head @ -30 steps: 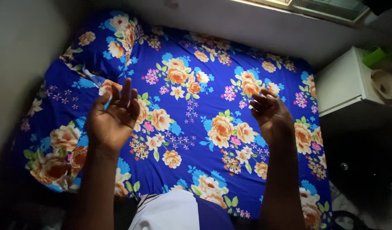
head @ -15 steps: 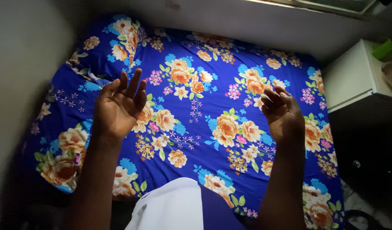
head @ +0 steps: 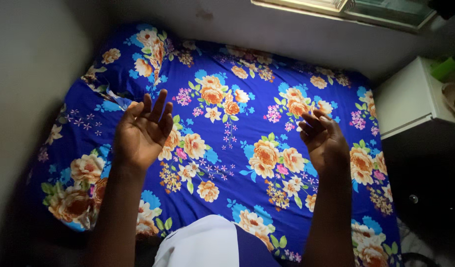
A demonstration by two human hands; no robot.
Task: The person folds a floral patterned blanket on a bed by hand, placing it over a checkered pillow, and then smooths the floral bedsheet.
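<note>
Head view: we hold both hands up over the blue floral bedsheet (head: 237, 148), well apart, neither gripping anything. Left hand (head: 141, 131) spread, palm facing us, fingers up. Right hand (head: 325, 139) loosely curled, empty. Sheet covers the mattress between grey wall (head: 34, 74) and white cabinet (head: 408, 99).

White cabinet (head: 410, 99) sits right of the bed, green cup (head: 444, 68) on top, window (head: 346, 7) above the wall.
</note>
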